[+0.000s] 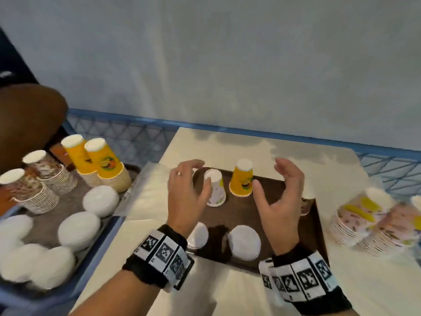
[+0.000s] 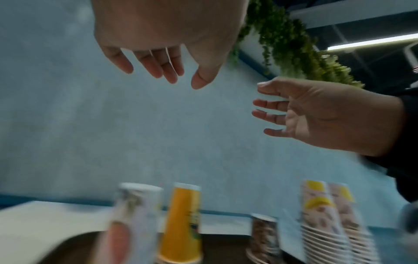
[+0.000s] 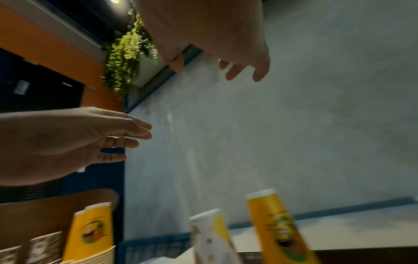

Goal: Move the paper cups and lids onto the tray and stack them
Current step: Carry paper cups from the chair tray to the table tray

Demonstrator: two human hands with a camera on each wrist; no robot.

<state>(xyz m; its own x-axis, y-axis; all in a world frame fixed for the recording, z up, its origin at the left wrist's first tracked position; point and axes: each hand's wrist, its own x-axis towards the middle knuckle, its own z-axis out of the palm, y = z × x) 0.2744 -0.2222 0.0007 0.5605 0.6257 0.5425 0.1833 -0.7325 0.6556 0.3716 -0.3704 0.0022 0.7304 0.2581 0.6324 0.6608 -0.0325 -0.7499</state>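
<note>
A dark brown tray (image 1: pixel 268 224) lies on the cream table. Upside down on it stand a white patterned cup (image 1: pixel 216 192) and a yellow cup (image 1: pixel 242 179). A brown patterned cup (image 2: pixel 264 234) stands at the tray's right edge, mostly hidden behind my right hand in the head view. Two white lids (image 1: pixel 245 242) lie flat at the tray's near edge. My left hand (image 1: pixel 198 176) hovers just left of the white cup with fingers spread, holding nothing. My right hand (image 1: pixel 268 176) hovers right of the yellow cup, palm inward, open and empty.
A grey tray (image 1: pixel 45 226) on the left carries stacks of yellow cups (image 1: pixel 104 165), brown patterned cups (image 1: pixel 43 176) and several white lids (image 1: pixel 78 226). Stacks of pink and yellow cups (image 1: pixel 364 215) stand on the table to the right. A wall rises behind.
</note>
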